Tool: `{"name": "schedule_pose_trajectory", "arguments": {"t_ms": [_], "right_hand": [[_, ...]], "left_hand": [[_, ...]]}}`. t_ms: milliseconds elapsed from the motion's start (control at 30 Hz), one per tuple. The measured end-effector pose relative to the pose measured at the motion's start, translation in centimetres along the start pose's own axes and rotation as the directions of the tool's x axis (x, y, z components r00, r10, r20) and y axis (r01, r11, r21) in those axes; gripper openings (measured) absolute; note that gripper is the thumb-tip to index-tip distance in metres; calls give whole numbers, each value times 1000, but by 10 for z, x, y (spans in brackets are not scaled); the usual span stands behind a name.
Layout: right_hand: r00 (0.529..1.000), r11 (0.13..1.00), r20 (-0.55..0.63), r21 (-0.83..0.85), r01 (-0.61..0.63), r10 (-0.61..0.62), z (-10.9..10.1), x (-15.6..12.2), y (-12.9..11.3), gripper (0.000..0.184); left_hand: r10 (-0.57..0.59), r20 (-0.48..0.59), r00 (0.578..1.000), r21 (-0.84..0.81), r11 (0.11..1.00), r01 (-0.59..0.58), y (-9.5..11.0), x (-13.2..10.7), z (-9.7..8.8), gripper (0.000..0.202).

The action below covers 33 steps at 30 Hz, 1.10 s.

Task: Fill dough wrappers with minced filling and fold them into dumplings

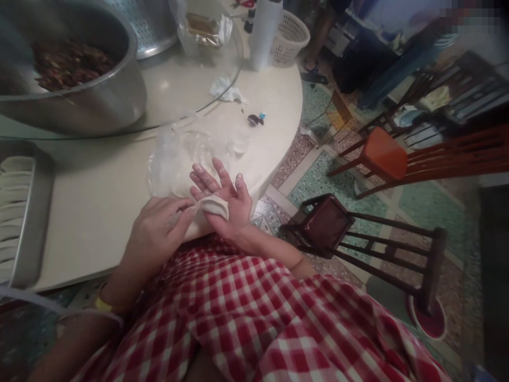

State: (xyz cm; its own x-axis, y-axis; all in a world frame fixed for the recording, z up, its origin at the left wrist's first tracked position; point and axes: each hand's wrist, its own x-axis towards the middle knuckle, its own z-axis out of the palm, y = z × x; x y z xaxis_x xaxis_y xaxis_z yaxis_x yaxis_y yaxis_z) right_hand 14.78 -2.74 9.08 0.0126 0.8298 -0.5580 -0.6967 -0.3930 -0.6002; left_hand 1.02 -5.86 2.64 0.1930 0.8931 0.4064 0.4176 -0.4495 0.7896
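Note:
A pale, half-moon dumpling [214, 206] lies against the lower palm of my right hand [233, 199]. That hand is turned palm up, its fingers stretched out, spread and dusted with flour. From the left, my left hand [159, 225] reaches in with fingers curled, thumb and fingertips closed at the dumpling's near end; its fingertips are partly hidden. Just beyond both hands, a clear plastic bag [178, 154] with pale, round wrapper-like pieces spreads over the table [91, 196].
At left, a metal tray [37, 212] contains several dumplings. A large metal pot [107, 95] of dark chopped filling stands on the glass turntable [175, 85]. Farther back are a white basket [292, 40] and a roll [264, 34]. Chairs [326, 225] stand right of the table edge.

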Motion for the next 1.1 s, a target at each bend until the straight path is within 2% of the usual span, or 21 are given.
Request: {"name": "schedule_pose_trajectory", "arguments": {"t_ms": [100,267,333,400,500,567,700,833,967,1100], "right_hand": [[1000,1000,5,-20,-8,8,1,0,3,48],[1000,997,5,-81,-12,13,4,0,7,50],[999,993,3,-111,-44,44,7,-1,8,51],[996,987,10,-135,-90,92,10,-2,10,51],[985,973,30,-160,-165,172,12,-4,15,53],[976,962,39,-180,-205,215,12,-4,18,54],[956,939,41,-206,-275,289,10,-1,18,53],[919,916,100,-176,-362,382,11,-1,13,55],[907,907,108,-169,-386,406,13,-1,9,56],[915,912,87,-160,-377,393,16,-1,10,54]], "left_hand": [[-47,-12,999,-27,999,47,-1,-3,4,20],[10,-44,999,-21,1000,-11,-1,-3,-1,13],[61,-67,996,24,998,-60,0,0,-10,12],[152,-69,986,55,987,-148,2,4,-18,21],[309,12,951,35,950,-309,3,10,-25,21],[356,63,932,36,933,-359,2,12,-26,16],[396,94,914,53,914,-401,0,15,-26,8],[426,94,900,26,903,-430,-1,20,-29,5],[461,106,881,8,886,-464,-8,24,-33,16],[446,97,890,59,890,-452,-13,19,-34,10]]}}
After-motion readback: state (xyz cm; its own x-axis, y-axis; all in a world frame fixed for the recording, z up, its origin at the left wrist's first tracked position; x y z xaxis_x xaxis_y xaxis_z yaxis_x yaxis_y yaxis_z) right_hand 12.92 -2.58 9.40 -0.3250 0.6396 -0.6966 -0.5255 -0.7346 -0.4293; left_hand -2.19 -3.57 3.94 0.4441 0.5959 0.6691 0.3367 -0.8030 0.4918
